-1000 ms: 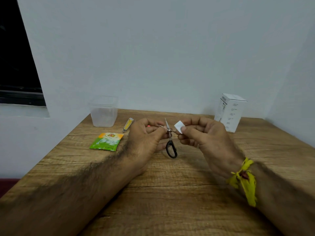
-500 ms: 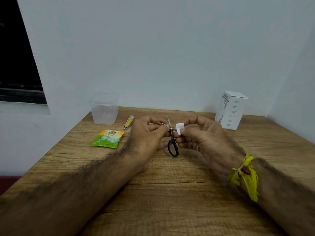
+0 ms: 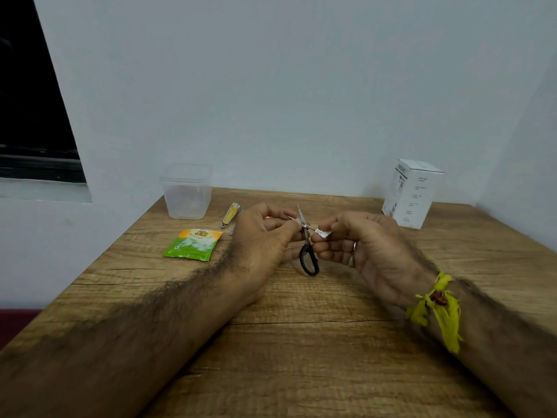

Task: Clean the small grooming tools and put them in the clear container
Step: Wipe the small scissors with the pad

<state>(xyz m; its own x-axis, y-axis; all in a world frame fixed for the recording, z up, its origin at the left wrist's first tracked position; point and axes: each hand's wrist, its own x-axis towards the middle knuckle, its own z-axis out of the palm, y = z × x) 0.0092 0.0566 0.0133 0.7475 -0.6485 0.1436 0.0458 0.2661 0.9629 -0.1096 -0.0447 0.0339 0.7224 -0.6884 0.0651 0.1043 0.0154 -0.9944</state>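
Small black-handled scissors (image 3: 308,257) hang blades up above the middle of the wooden table (image 3: 301,342). My left hand (image 3: 261,242) pinches them near the pivot. My right hand (image 3: 364,245) pinches a small white wipe (image 3: 323,233) and presses it against the scissors just right of the pivot. A clear container (image 3: 187,193) stands at the table's back left, with nothing visible inside. A yellow nail clipper (image 3: 231,214) lies on the table to the right of the container, and another small metal tool beside it is mostly hidden by my left hand.
A green and orange sachet (image 3: 193,244) lies flat left of my left hand. A white carton (image 3: 411,193) stands at the back right near the wall. The table's left edge runs close to the container and sachet.
The wipe has gone from a flat square held off the blades to a crumpled wad pressed onto the scissors near the pivot. The scissors stay in my left hand.
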